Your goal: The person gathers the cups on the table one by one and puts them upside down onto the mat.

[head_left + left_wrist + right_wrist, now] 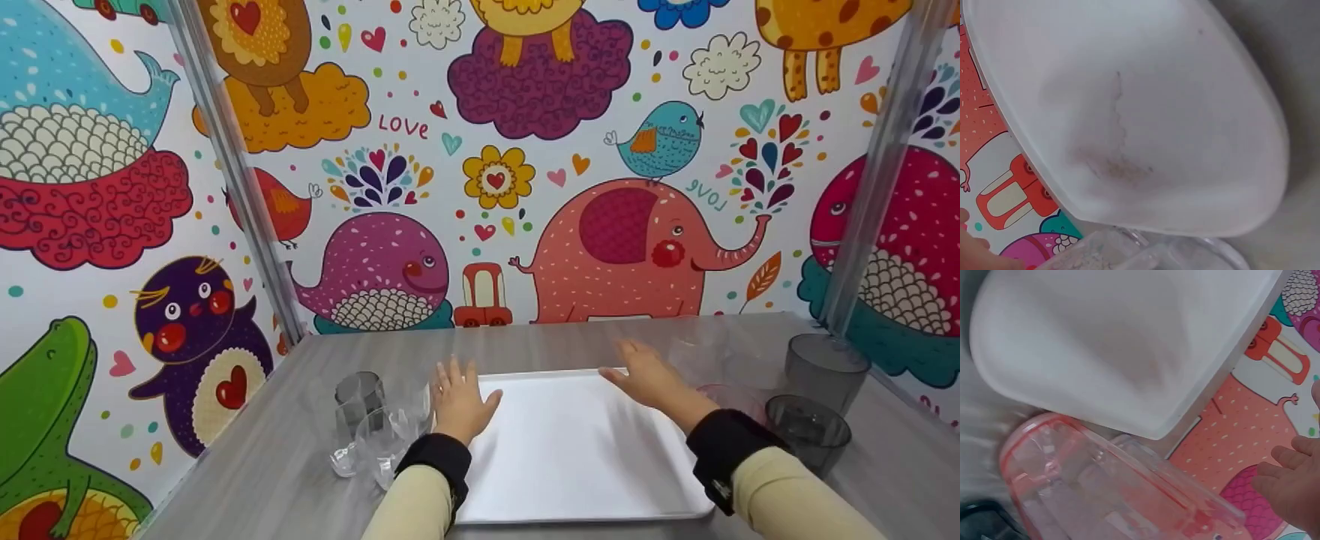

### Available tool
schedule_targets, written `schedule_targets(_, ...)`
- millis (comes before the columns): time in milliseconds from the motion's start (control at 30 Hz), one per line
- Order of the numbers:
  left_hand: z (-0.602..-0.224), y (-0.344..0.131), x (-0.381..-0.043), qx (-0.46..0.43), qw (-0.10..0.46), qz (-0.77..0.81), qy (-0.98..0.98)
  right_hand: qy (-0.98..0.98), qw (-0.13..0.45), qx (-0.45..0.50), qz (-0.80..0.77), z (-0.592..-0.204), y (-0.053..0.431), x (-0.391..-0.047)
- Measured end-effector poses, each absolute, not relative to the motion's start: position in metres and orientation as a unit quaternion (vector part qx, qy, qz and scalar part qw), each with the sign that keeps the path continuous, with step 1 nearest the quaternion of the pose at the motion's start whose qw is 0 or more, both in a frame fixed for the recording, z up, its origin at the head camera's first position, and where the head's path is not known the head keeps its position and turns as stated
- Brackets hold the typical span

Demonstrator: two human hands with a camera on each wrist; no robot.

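Observation:
A white rectangular tray (577, 457) lies flat on the table, its inside bare except for shadows and a few faint marks. My left hand (461, 403) hovers by its left edge with fingers spread, holding nothing; in the left wrist view only some fingers (982, 253) show at the lower left. Over the tray's far right corner, my right hand (651, 375) is held out with its fingers extended and nothing in its grasp. Whether either hand touches the rim cannot be told. Beside the right hand stands a clear container with a pink-red rim (1061, 422).
Left of the tray, several clear cups (382, 442) cluster round a dark grey cup (360, 391). On the right are a tall dark grey cup (825, 371), a shorter dark one (810, 431) and faint clear vessels. A cartoon-printed wall (495, 180) closes off the back.

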State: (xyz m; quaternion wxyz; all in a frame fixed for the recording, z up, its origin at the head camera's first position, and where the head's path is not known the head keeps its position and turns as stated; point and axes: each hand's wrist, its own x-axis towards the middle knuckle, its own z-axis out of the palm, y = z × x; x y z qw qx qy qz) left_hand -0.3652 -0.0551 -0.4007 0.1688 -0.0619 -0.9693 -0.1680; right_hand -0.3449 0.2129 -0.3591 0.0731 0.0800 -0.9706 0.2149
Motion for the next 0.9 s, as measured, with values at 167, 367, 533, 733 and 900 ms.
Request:
schedule_targets(167, -0.412, -0.048, -0.361, -0.086, 0.15, -0.205, -0.963, -0.956, 0.099, 0.105, 0.254, -0.352, 0.227, -0.329)
schedule_targets(367, -0.416, -0.044, -0.354, -0.091, 0.136, -0.231, -0.959, -0.923, 0.19, 0.161, 0.294, -0.324, 0.266, -0.306)
schedule_targets(533, -0.411, -0.047, -0.345, -0.094, 0.12, -0.266, -0.952, -0.915, 0.241, 0.113, 0.303, -0.303, 0.326, -0.284)
schedule_targets(733, -0.406, -0.056, -0.334, -0.105, 0.117, -0.274, -0.949, -0.912, 0.251, 0.008, 0.325, -0.313, 0.403, -0.267)
schedule_targets(900, -0.403, -0.059, -0.328, -0.128, 0.106, -0.257, -0.952, -0.889, 0.198, -0.034, 0.411, -0.335, 0.443, -0.259)
